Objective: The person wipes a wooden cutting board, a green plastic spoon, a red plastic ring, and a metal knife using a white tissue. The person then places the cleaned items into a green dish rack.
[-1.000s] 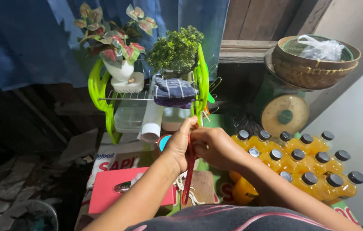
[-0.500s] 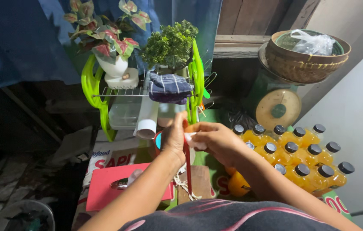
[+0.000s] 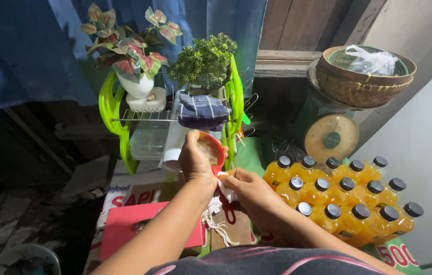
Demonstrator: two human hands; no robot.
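head view: we are gripping a red strainer in our left hand, fingers wrapped round its rim, and we are holding it up in front of the green rack. half a second back it was hanging edge-on, a thin red strip between our hands; now it is tilting so its round mouth is facing us. its mesh is looking pale and cloudy, but we cannot tell what, if anything, is lying in it.

our right hand is pinching a white cloth just under the strainer, fingers closing narrow on it, with frayed threads dangling below towards the red lid. the cloth is touching the strainer's lower edge, so both hands are now working at one spot — we are judging that the strainer is being wiped or lined.

containers next. to our right, rows of bottles are standing packed together, each full of orange liquid and wearing a dark cap. behind them a woven basket is sitting on a green scale, and a clear crumpled bag is resting inside it. on the rack a white pot is holding a pink-leafed plant, a bushy green plant is standing beside it, and a folded striped cloth is lying on the wire shelf. below that shelf a clear tub is sitting — its contents are too dim to make out.
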